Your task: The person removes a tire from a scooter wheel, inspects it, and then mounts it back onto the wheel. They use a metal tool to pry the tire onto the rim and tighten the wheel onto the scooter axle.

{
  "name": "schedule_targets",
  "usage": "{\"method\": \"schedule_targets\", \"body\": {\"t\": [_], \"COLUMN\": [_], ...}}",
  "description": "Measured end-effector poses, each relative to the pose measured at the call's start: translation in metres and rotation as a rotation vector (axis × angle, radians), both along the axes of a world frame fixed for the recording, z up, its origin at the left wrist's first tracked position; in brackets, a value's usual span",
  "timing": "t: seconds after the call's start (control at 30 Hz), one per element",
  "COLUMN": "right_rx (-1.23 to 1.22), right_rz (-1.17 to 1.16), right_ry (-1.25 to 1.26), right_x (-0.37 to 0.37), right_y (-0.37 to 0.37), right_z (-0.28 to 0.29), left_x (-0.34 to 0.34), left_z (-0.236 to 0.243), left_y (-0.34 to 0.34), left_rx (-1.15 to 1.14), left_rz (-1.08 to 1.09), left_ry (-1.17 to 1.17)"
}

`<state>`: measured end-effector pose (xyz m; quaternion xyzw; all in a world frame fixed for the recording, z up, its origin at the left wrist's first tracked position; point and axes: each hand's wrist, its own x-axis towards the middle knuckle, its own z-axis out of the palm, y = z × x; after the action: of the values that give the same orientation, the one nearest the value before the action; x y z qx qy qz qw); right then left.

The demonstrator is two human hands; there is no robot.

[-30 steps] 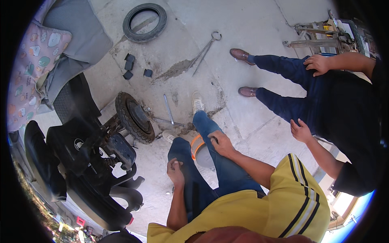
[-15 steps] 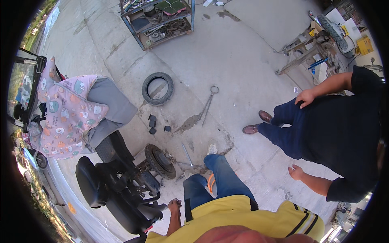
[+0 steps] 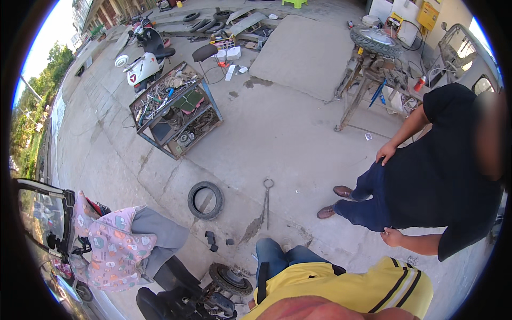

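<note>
A sliver of skin, apparently my left hand (image 3: 251, 304), shows at the lower edge beside my yellow top; its fingers are hidden. Nearest to it is the black scooter's wheel (image 3: 230, 279), with its tyre on. My right hand is out of the picture. The scooter's dark seat (image 3: 160, 304) is partly cut off by the lower edge, and a pink patterned cover with grey lining (image 3: 120, 242) drapes over its front. Ahead on the concrete lie a loose black tyre (image 3: 190, 200), long metal tongs (image 3: 265, 202) with a ring-shaped end, and several small black blocks (image 3: 211, 237).
A person in black (image 3: 426, 176) stands at the right, one hand at the thigh. A metal tool cart (image 3: 178, 114) loaded with tools stands ahead left, a white scooter (image 3: 146, 69) behind it. A workbench (image 3: 357, 88) bearing a wheel stands at the far right.
My view has tilted up, bringing in the yard's far side. My left hand, earlier seen beside the scooter's seat, is now mostly out of sight. The person's lower hand has moved to the trousers.
</note>
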<state>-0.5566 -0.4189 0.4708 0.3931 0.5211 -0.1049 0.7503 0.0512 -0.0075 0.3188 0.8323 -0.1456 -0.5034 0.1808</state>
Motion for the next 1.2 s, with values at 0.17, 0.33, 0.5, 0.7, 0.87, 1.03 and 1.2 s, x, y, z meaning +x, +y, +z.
{"method": "schedule_targets", "body": {"t": [0.17, 0.33, 0.5, 0.7, 0.87, 1.03, 1.2], "right_rx": [0.176, 0.22, 1.336, 1.757, 1.876, 1.509, 1.462], "right_rz": [-0.296, -0.607, -2.403, -2.943, -2.964, -3.256, -3.361], "right_ry": [-0.322, -0.231, 0.157, 0.016, -0.122, 0.137, 0.133], "right_x": [-0.032, -0.042, -0.037, -0.099, -0.164, -0.148, -0.139], "right_y": [-0.052, -0.117, -0.266, -0.388, -0.386, -0.406, -0.408], "right_z": [0.016, 0.038, 0.07, 0.074, 0.068, 0.06, 0.062], "left_x": [0.076, 0.14, 0.201, 0.312, 0.323, 0.21, 0.133], "left_z": [-0.005, 0.007, 0.018, 0.025, 0.033, 0.095, 0.076], "left_y": [-0.144, -0.278, -0.372, -0.496, -0.698, -0.821, -0.832], "left_rx": [0.028, 0.009, 0.059, 0.139, -0.072, -0.214, -0.09], "left_rz": [-0.047, -0.208, -0.349, -0.152, -0.028, -0.328, -0.574], "left_ry": [0.093, 0.106, 0.136, 0.099, 0.218, 0.177, 0.207]}}
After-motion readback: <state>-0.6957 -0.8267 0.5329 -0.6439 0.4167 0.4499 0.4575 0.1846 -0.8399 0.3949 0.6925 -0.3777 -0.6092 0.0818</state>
